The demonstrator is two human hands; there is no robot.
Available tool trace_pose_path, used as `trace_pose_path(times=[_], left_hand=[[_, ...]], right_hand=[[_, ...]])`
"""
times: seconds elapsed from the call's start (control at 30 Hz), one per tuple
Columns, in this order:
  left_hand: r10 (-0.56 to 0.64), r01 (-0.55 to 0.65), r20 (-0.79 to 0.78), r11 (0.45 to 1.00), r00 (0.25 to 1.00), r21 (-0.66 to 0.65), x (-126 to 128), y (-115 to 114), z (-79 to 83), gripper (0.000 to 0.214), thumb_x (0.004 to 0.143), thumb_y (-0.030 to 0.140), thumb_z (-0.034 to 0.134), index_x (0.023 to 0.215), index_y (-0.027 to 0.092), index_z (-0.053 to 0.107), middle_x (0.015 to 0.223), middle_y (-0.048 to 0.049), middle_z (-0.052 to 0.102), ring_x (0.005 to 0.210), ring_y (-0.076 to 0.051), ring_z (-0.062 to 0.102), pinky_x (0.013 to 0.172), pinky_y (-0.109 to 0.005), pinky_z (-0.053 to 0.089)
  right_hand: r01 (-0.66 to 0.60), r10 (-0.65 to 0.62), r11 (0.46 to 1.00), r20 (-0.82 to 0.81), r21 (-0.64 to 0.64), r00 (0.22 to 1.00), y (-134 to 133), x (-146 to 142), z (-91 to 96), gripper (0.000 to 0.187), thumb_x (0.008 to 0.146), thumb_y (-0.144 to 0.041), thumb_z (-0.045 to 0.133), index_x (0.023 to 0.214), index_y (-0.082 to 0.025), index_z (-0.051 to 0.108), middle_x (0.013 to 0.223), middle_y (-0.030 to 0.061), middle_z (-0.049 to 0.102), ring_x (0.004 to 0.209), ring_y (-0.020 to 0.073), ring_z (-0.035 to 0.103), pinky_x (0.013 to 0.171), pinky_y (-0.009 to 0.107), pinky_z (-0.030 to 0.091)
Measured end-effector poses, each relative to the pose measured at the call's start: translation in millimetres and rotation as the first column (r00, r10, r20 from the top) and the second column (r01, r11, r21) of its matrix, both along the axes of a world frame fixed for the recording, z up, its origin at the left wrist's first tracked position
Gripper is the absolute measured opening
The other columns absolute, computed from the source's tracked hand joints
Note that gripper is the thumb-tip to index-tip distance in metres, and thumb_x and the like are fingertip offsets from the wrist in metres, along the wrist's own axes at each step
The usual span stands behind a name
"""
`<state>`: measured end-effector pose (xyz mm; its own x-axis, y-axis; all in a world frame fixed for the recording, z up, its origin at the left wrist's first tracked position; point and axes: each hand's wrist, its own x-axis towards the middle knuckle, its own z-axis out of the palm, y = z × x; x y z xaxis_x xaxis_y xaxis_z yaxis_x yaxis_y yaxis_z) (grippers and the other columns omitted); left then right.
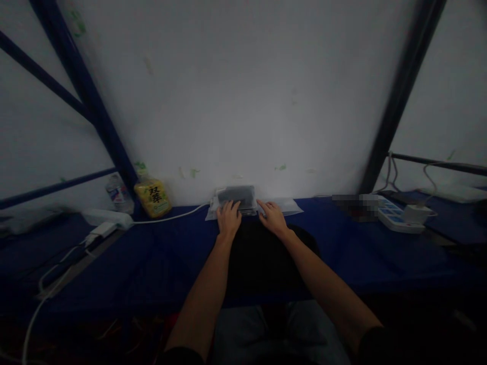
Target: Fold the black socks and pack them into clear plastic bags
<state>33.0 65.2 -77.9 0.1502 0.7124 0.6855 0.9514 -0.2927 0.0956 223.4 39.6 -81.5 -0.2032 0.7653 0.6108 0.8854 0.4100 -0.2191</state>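
Note:
Against the wall at the back of the blue table lies a stack of grey plastic packets (236, 192). On its front edge rests my left hand (229, 217), fingers stretched out and apart. My right hand (273, 217) reaches to the right side of the stack, its fingers extended over a flat translucent bag (289, 206). Neither hand has its fingers closed round anything. Beneath my wrists a black cloth-like item (266, 258) covers part of the table; its exact kind is too dark to make out.
On the left stand a yellow package (153, 197), a clear bottle (120, 195) and a white power strip (108, 219) with a cable. Another power strip (399, 218) with a plugged-in adapter lies right. Blue frame posts (102, 121) flank the blue table (163, 263).

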Motion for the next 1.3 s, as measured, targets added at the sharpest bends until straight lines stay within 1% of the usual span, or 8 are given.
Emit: trace_pose_path(times=[0.1, 0.2, 0.4, 0.57, 0.67, 0.9, 1.07, 1.3], left_hand=[[-0.023, 0.023, 0.022, 1.0, 0.999, -0.016, -3, -1, 2.1, 0.037, 0.089, 0.021, 0.048, 0.123, 0.027, 0.059, 0.129, -0.0089, 0.058, 0.121, -0.027, 0.048, 0.107, -0.05, 0.024], [-0.037, 0.037, 0.048, 0.999, 0.998, 0.004, -4, -6, 8.4, 0.033, 0.091, 0.023, 0.047, 0.12, 0.027, 0.062, 0.125, -0.008, 0.06, 0.117, -0.026, 0.05, 0.105, -0.049, 0.027], [-0.125, 0.122, 0.02, 0.987, 0.992, 0.104, 5, -17, 18.7, 0.032, 0.096, 0.024, 0.04, 0.121, 0.025, 0.061, 0.12, -0.0072, 0.063, 0.116, -0.024, 0.051, 0.109, -0.045, 0.024], [-0.156, 0.15, 0.023, 0.977, 0.988, 0.15, 7, -20, 20.9, 0.031, 0.096, 0.022, 0.04, 0.119, 0.024, 0.061, 0.117, -0.0072, 0.063, 0.118, -0.023, 0.049, 0.112, -0.046, 0.019], [-0.216, 0.216, -0.016, 0.962, 0.976, 0.167, 7, -22, 21.6, 0.03, 0.095, 0.025, 0.045, 0.12, 0.024, 0.06, 0.117, -0.0073, 0.062, 0.117, -0.023, 0.049, 0.111, -0.045, 0.021], [-0.337, 0.353, -0.113, 0.918, 0.935, 0.182, 14, -29, 24.7, 0.027, 0.095, 0.029, 0.047, 0.118, 0.027, 0.062, 0.112, -0.0066, 0.063, 0.109, -0.023, 0.051, 0.1, -0.041, 0.034], [-0.348, 0.359, -0.09, 0.913, 0.933, 0.194, 12, -30, 26.2, 0.025, 0.096, 0.028, 0.045, 0.11, 0.026, 0.066, 0.107, -0.0067, 0.065, 0.105, -0.022, 0.053, 0.095, -0.039, 0.036], [-0.356, 0.359, -0.056, 0.909, 0.933, 0.212, 11, -27, 25.0, 0.027, 0.097, 0.035, 0.046, 0.103, 0.023, 0.069, 0.101, -0.0061, 0.066, 0.099, -0.021, 0.056, 0.091, -0.037, 0.038]], right_hand=[[0.001, -0.004, 0.997, -0.032, -0.082, 0.999, 6, -8, 4.4, 0.058, 0.088, -0.022, 0.047, 0.145, -0.02, 0.035, 0.115, 0.0107, 0.063, 0.113, 0.0247, 0.049, 0.096, 0.035, 0.038], [0.003, -0.01, 0.992, -0.057, -0.126, 0.998, 11, -12, 9.4, 0.051, 0.089, -0.02, 0.047, 0.14, -0.023, 0.042, 0.115, 0.009, 0.064, 0.109, 0.0235, 0.052, 0.093, 0.033, 0.039], [0.03, -0.026, 0.999, -0.173, 0.024, 0.985, 12, -7, 8.1, 0.032, 0.095, -0.029, 0.042, 0.12, -0.023, 0.062, 0.102, 0.0091, 0.065, 0.101, 0.0216, 0.055, 0.086, 0.03, 0.042], [-0.087, 0.111, 0.992, -0.308, 0.09, 0.945, 16, 0, 4.6, 0.029, 0.094, -0.028, 0.043, 0.108, -0.017, 0.066, 0.097, 0.008, 0.067, 0.089, 0.0179, 0.061, 0.082, 0.028, 0.045], [-0.095, 0.13, 0.989, -0.359, 0.114, 0.924, 16, -1, 2.7, 0.027, 0.093, -0.028, 0.044, 0.104, -0.017, 0.065, 0.097, 0.0078, 0.069, 0.086, 0.0178, 0.063, 0.081, 0.029, 0.047], [-0.138, 0.149, 0.989, -0.301, 0.059, 0.942, 12, -8, -0.2, 0.02, 0.092, -0.03, 0.047, 0.103, -0.019, 0.06, 0.096, 0.0063, 0.071, 0.085, 0.0188, 0.067, 0.077, 0.029, 0.049], [-0.247, 0.256, 0.967, -0.339, 0.071, 0.905, 9, -8, 5.0, 0.021, 0.09, -0.026, 0.048, 0.106, -0.02, 0.06, 0.095, 0.0048, 0.071, 0.085, 0.017, 0.068, 0.076, 0.027, 0.05], [-0.225, 0.229, 0.973, -0.323, 0.052, 0.918, 10, -5, 8.4, 0.021, 0.092, -0.028, 0.048, 0.099, -0.018, 0.065, 0.09, 0.0057, 0.072, 0.081, 0.0183, 0.068, 0.073, 0.027, 0.048]])
